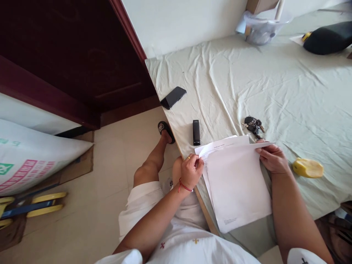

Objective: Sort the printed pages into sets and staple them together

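Paper sheets (239,187), several: over the cloth-covered surface (297,95), close to the edge beside the person's legs; a large blank face uppermost, small print at its lower corner.
Condition, as judged: gathered in hand; edges not yet in line, the printed sheets beneath jutting out at top and left.
Left hand (191,170): thumb and fingers pinched together on the sheets' upper left corner.
Right hand (272,158): thumb over, fingers beneath, clamped on the upper right corner.
Yellow fruit-like item (308,168): just right of the right wrist.
Black oblong device (196,132): near the same edge, beyond the left hand, untouched.
Keys (253,124): just beyond the right hand.
Black phone-like item (173,97): at that edge, toward the far corner.
Clear tub (258,35): by the wall edge.
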Demonstrator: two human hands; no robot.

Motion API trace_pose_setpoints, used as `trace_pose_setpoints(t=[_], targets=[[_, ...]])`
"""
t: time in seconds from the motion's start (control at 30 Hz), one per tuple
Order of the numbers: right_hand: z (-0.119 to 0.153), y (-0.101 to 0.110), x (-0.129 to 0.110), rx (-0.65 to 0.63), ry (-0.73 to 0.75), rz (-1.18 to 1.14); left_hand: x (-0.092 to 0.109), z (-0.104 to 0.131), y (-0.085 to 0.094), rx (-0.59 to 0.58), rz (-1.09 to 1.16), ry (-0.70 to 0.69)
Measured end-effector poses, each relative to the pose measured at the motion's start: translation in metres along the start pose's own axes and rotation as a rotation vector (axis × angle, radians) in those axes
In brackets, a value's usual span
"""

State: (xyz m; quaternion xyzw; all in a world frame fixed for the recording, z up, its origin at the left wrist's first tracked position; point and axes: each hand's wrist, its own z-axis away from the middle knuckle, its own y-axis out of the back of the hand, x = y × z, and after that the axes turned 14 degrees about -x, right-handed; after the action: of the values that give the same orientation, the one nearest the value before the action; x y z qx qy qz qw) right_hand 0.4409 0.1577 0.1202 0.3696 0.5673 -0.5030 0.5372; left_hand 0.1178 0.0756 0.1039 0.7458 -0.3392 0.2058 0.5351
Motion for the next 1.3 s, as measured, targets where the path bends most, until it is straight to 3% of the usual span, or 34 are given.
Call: trace_pose_setpoints(t=[0.17, 0.27, 0.47, 0.67, 0.9, 1.17, 1.3], targets=[[0.003, 0.010, -0.009, -0.163, 0.135, 0.006, -0.003, 0.001, -0.005, 0.014, -0.059, 0.007], [0.006, 0.016, -0.011, -0.195, 0.137, -0.024, -0.005, 0.003, -0.008, 0.012, -0.043, 0.011], [0.008, 0.017, -0.010, -0.111, 0.099, -0.091, -0.009, 0.007, -0.014, 0.037, 0.064, 0.106], [0.009, 0.016, -0.009, -0.129, 0.116, -0.086, -0.007, 0.008, -0.007, 0.095, 0.021, 0.101], [0.011, 0.015, -0.018, -0.138, 0.033, -0.066, -0.003, 0.006, 0.001, -0.071, 0.142, -0.049], [0.002, -0.003, -0.007, -0.040, -0.111, 0.008, -0.004, 0.004, -0.008, -0.141, 0.068, -0.024], [-0.002, -0.003, 0.004, -0.049, -0.135, 0.002, -0.004, 0.005, -0.003, -0.092, 0.151, -0.007]])
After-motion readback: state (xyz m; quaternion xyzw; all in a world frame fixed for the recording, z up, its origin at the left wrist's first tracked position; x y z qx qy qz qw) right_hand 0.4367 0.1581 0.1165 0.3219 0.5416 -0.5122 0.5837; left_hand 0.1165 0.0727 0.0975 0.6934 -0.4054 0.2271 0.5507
